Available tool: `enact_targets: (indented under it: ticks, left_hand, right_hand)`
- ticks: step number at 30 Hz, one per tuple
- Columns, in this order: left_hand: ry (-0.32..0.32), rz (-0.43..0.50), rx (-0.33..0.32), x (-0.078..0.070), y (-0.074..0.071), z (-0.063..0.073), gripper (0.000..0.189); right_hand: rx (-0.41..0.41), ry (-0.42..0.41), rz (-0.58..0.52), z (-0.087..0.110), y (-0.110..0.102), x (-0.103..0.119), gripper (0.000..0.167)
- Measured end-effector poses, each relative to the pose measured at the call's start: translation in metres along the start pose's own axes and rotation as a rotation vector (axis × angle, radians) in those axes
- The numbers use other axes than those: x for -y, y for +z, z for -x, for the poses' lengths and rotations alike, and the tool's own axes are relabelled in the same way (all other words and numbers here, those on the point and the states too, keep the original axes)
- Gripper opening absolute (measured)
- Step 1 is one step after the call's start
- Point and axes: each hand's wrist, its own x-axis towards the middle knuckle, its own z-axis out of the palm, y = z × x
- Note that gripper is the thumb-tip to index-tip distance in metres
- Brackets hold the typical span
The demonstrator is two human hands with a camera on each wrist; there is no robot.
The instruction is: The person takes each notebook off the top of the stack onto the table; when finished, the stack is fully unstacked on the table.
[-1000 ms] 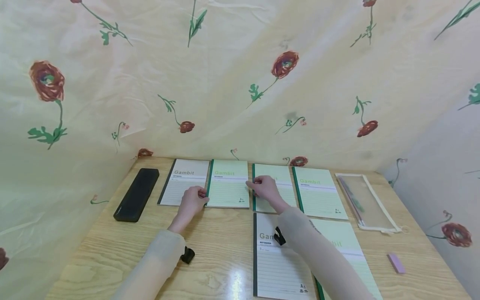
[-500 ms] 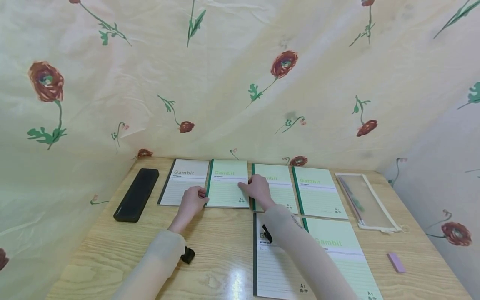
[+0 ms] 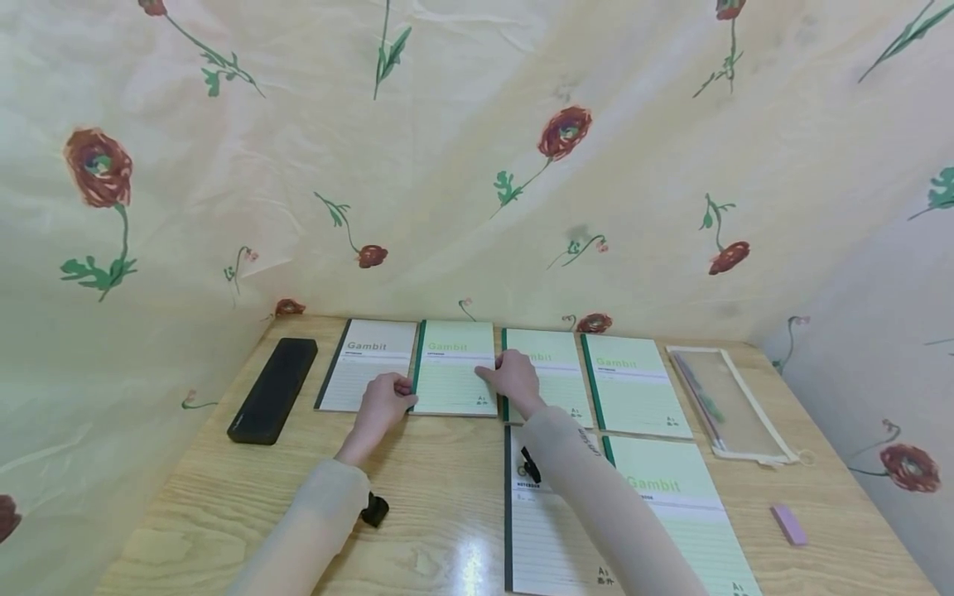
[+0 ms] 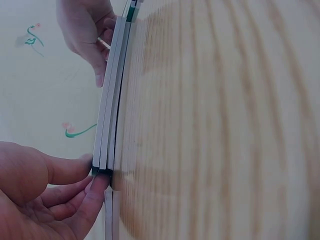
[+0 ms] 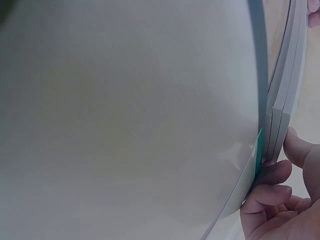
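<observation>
A small stack of green-spined "Gambit" notebooks (image 3: pixel 450 382) lies flat at the back of the table. At its spine side, near the lower corner, my left hand (image 3: pixel 383 401) pinches the stack; the left wrist view shows the thumb (image 4: pixel 67 171) on the top cover and fingertips beneath the dark spine. My right hand (image 3: pixel 514 379) grips the opposite edge, thumb on the cover. In the right wrist view its other fingers (image 5: pixel 270 195) curl against the stack's lower side, close by the green spine of the neighbouring notebook (image 3: pixel 555 372).
Left of the stack lies a grey-spined notebook (image 3: pixel 358 377), then a black case (image 3: pixel 274 389). Another green-spined notebook (image 3: pixel 633 389) is to the right, with two more in front, under my right forearm. Farther right are a mesh pouch (image 3: pixel 745 406) with pens and a purple eraser (image 3: pixel 788 525).
My right hand has moved left from the gap beside the notebooks and taken hold of their right edge, thumb now on the cover. My left hand has stayed at the spine.
</observation>
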Motion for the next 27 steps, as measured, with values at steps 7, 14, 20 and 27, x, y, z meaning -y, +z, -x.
enact_targets:
  ticks: [7, 14, 20, 27]
  left_hand:
    - [-0.006, -0.010, -0.002, -0.001, 0.000, 0.001, 0.022]
    - [0.022, -0.016, -0.018, -0.002, -0.001, 0.002, 0.019]
    - [0.023, -0.009, -0.012, -0.002, -0.002, 0.001, 0.019]
    - [0.016, -0.014, -0.010, -0.001, -0.001, 0.000, 0.019]
  right_hand:
    - [-0.005, -0.001, 0.000, 0.000, 0.000, -0.002, 0.048]
    - [-0.002, -0.001, 0.001, -0.002, -0.007, -0.002, 0.052]
    - [0.012, 0.025, 0.007, 0.001, -0.022, -0.006, 0.036]
    - [0.054, 0.054, -0.142, 0.010, -0.034, -0.015, 0.037]
